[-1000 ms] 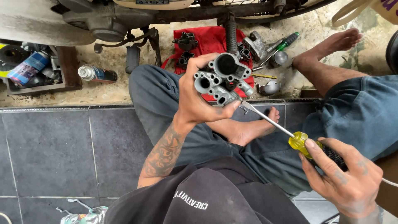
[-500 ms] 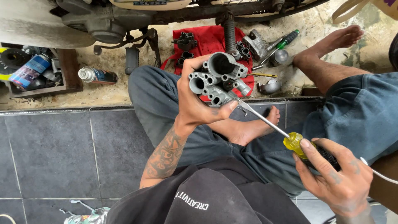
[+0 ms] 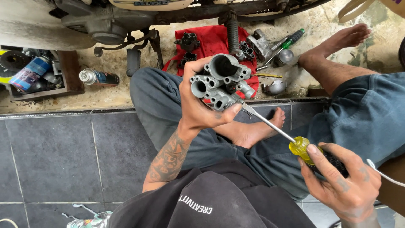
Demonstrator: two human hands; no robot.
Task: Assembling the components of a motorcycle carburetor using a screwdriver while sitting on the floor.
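Note:
My left hand [image 3: 200, 107] grips a grey metal carburetor body [image 3: 221, 80] and holds it up over my lap, its round bores facing me. My right hand [image 3: 341, 181] is closed around the black and yellow handle of a screwdriver [image 3: 301, 147]. The screwdriver's steel shaft [image 3: 268, 122] runs up and left, and its tip meets the lower right side of the carburetor body, just by my left thumb. I sit cross-legged in blue jeans, with a bare foot [image 3: 257, 131] under the shaft.
A red cloth [image 3: 211, 42] on the ground carries small engine parts. Beside it lie a green-handled screwdriver [image 3: 287, 42] and metal pieces. A spray can [image 3: 99, 77] lies left, near a wooden tray [image 3: 69, 80] of cans and parts. A motorcycle's underside [image 3: 126, 17] spans the top. Grey tiles [image 3: 55, 156] cover the left floor.
The carburetor body has shifted slightly down and right in my left hand. My right hand has kept the screwdriver's tip against it, with small changes in angle.

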